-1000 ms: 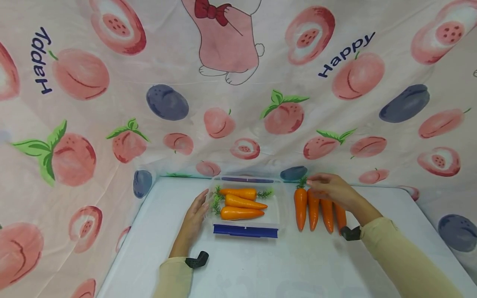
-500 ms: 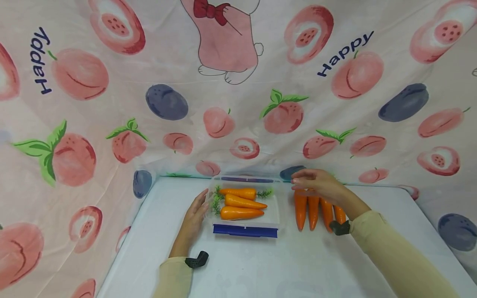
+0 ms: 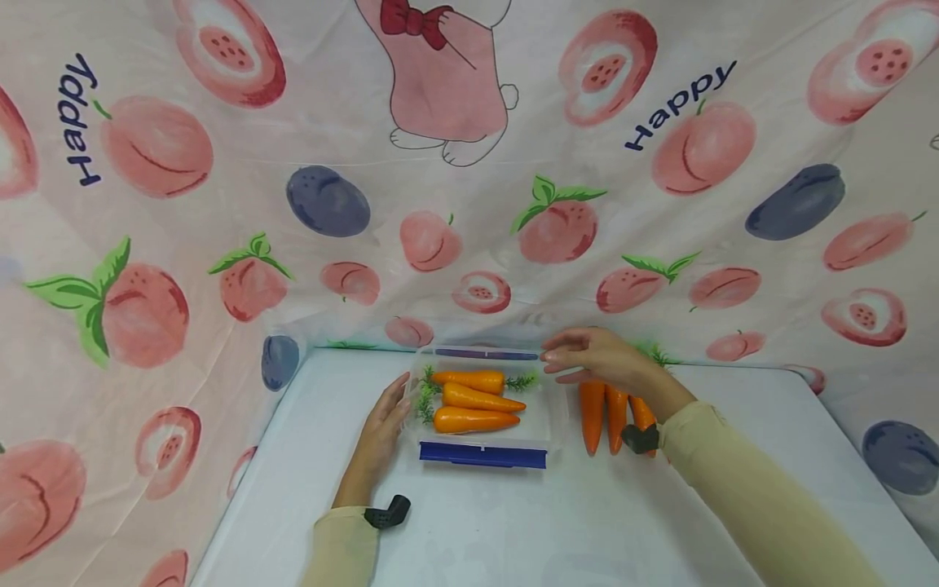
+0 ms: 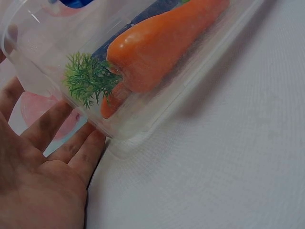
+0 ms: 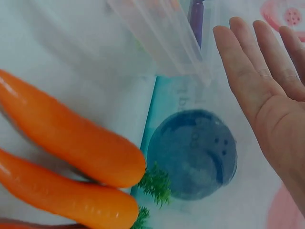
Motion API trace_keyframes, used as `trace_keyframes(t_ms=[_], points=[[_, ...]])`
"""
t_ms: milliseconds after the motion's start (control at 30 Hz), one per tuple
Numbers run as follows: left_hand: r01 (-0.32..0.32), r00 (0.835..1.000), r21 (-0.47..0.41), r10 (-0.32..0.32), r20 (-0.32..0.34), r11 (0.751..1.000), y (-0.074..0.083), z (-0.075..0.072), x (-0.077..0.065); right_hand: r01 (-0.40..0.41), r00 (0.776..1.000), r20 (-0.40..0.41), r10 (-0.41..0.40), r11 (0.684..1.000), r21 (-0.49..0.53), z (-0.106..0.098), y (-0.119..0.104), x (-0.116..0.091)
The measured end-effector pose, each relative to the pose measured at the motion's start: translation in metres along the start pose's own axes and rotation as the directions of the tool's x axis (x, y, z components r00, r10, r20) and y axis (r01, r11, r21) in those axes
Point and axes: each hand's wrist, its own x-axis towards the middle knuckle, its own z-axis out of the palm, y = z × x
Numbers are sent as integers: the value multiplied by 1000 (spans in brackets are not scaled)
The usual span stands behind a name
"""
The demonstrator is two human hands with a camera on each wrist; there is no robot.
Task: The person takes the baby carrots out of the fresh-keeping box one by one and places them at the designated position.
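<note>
A clear plastic box (image 3: 535, 422) with blue clip flaps (image 3: 482, 455) stands at the table's back middle. Inside it lie three orange carrots (image 3: 477, 421) with green tops. My left hand (image 3: 386, 412) rests its straight fingers against the box's left wall, as the left wrist view shows from close by. Beside the box's back right corner hovers my right hand (image 3: 601, 359), fingers extended and nothing held. In the right wrist view, that hand (image 5: 271, 100) is apart from the box wall. Several more carrots (image 3: 592, 420) lie side by side to the right, partly hidden under the right forearm.
The white table (image 3: 469, 530) ends at a fruit-patterned cloth (image 3: 484, 236) hanging behind and around it. A black wrist device (image 3: 389, 512) sits on the left wrist and another (image 3: 641, 439) on the right.
My right hand has moved left from above the loose carrots to the box's back right corner, carrying nothing. My left hand and the carrots have stayed put.
</note>
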Motion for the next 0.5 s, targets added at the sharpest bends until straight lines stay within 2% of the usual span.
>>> trace_keyframes(t_ms=[100, 500], points=[[-2, 1000, -4, 2, 1, 1000, 0, 0, 0, 8, 999, 31, -8, 1000, -5, 5, -3, 4], [-6, 1000, -7, 6, 4, 1000, 0, 0, 1, 17, 995, 100, -4, 991, -133, 28, -17, 21]])
